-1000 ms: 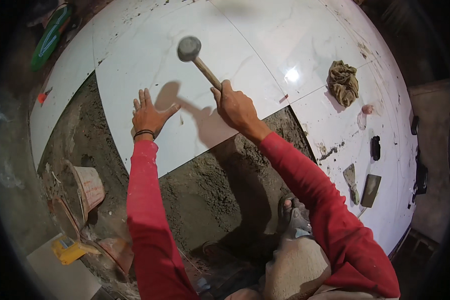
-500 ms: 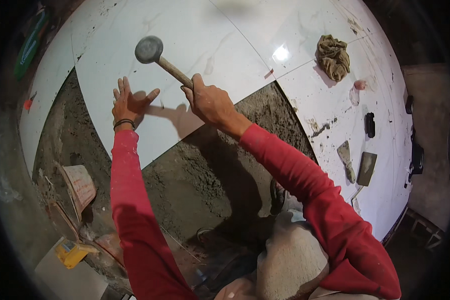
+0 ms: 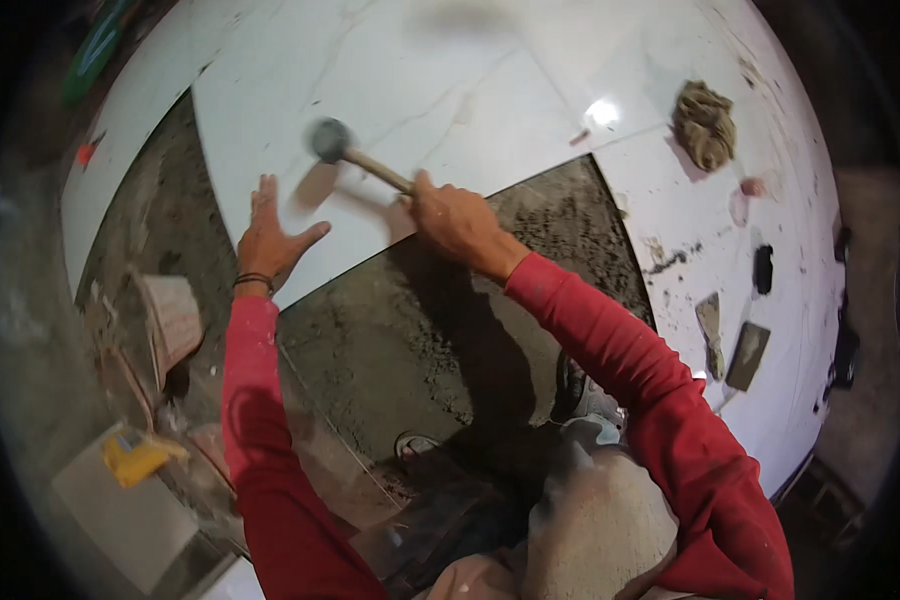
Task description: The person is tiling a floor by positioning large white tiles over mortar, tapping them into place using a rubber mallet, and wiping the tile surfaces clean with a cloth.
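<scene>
My right hand (image 3: 457,220) grips the wooden handle of a mallet (image 3: 378,171); its dark round head is slightly blurred above a large white marbled tile (image 3: 270,120). A shadow of the mallet falls on the tile just below the head. My left hand (image 3: 267,240) is open, fingers stretched and thumb spread, at the left edge of the same tile. Whether its palm presses on the tile I cannot tell. Wet grey mortar (image 3: 370,340) lies bare along the tile's near edge and left side.
On the tiles to the right are a crumpled brown cloth (image 3: 705,126), a scraper (image 3: 711,335), a flat rectangular block (image 3: 748,356) and a black object (image 3: 763,270). At left stand a whitish bucket-like container (image 3: 173,320) and a yellow tool (image 3: 138,458). A green object (image 3: 95,50) lies far left.
The view has shifted, so the tiles and tools sit elsewhere in the picture. The mallet head now blurs with motion, and its shadow lies closer to it. My left hand is nearer the tile's left edge.
</scene>
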{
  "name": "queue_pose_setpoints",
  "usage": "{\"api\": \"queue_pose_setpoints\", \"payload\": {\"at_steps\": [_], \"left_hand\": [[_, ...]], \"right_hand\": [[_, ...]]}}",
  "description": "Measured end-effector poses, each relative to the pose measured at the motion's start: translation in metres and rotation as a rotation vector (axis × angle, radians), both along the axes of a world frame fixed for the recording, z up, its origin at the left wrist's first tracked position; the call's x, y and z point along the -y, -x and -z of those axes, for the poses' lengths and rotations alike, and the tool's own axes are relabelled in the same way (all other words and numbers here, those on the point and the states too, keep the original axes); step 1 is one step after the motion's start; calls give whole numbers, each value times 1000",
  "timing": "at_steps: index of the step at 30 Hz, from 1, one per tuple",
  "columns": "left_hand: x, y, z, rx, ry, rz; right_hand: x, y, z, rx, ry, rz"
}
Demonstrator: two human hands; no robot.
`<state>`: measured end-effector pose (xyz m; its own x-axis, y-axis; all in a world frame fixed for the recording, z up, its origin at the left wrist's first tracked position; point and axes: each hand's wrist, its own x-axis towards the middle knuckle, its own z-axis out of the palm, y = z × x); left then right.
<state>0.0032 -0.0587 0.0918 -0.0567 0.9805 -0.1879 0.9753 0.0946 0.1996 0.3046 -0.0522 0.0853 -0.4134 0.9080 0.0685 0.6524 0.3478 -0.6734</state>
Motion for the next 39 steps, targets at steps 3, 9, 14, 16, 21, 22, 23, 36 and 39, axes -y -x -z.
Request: {"api": "queue_pose_setpoints", "payload": {"at_steps": [3,9,14,16,21,22,23,36,39], "left_hand": [[26,34,-3,131,-47,-72],[20,19,-3,-54,92,-56],[28,31,-7,-71,117,-82],[19,24,-6,-57,141,-106],[-8,19,2,-69,63,-119],[-14,14,-5,-66,90,-132],[-12,11,-11,-66,127,-163],[-44,30,7,-108,28,-155],[-49,31,9,-61,-6,-186]], "right_hand": [[4,19,-11,62,52,-56],[1,24,-4,137,38,-82],[-14,47,-2,130,86,-93],[-27,60,-10,88,37,-94],[-73,81,-2,198,-37,-85],[-77,89,-13,149,-52,-71],[-77,98,-15,145,-51,-84],[-123,153,-8,124,-45,-49],[-138,164,-1,40,20,9]]}}
